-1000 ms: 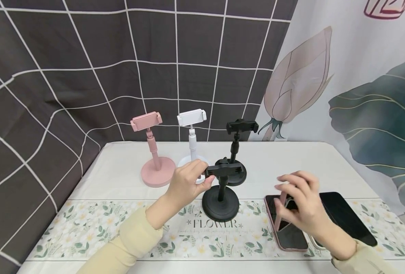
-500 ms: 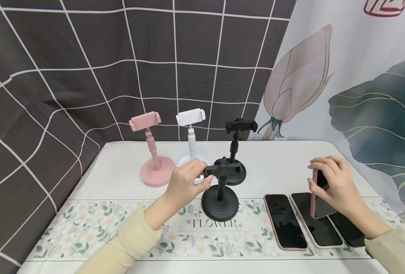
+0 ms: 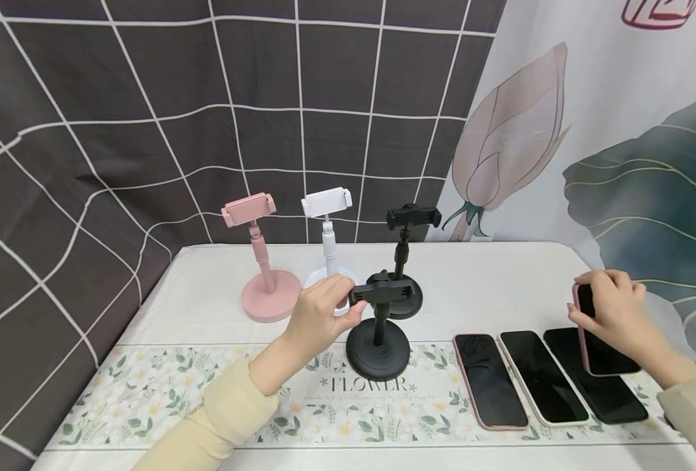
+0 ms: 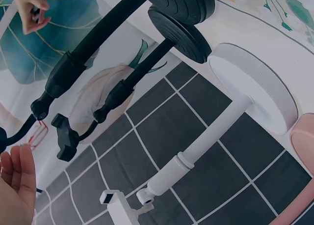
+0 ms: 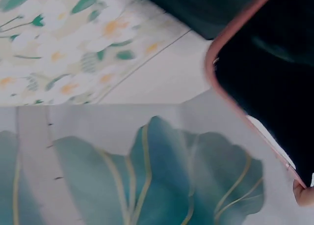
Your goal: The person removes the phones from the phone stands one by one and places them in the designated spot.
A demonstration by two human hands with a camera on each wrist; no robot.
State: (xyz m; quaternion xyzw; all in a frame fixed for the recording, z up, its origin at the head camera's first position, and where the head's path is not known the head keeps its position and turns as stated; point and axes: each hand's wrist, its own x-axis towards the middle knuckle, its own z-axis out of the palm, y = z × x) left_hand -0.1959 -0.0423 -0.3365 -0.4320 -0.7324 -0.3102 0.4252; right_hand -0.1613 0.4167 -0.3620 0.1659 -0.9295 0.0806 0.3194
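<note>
My left hand (image 3: pixel 324 307) pinches the left end of the clamp on the front black phone stand (image 3: pixel 379 350), which stands upright on its round base. In the left wrist view, the fingers (image 4: pixel 23 173) are beside the clamp, most of which lies outside the frame. At the right, my right hand (image 3: pixel 619 320) grips a pink-edged smartphone (image 3: pixel 609 353), tilted above a black phone (image 3: pixel 607 392) on the table. The right wrist view shows the held phone (image 5: pixel 274 87) close up, with a fingertip (image 5: pixel 304 193) at its edge.
Behind are a pink stand (image 3: pixel 270 294), a white stand (image 3: pixel 329 245) and another black stand (image 3: pixel 403 255). A pink-edged phone (image 3: pixel 492 383) and a white-edged phone (image 3: pixel 545 376) lie side by side on the table's floral strip (image 3: pixel 165 399). Grid-patterned cloth (image 3: pixel 254 78) hangs behind.
My right hand has lifted the pink-edged smartphone away from above the left lying phone and carried it rightward, past the white-edged phone, to above the black phone. The left hand has stayed on the clamp.
</note>
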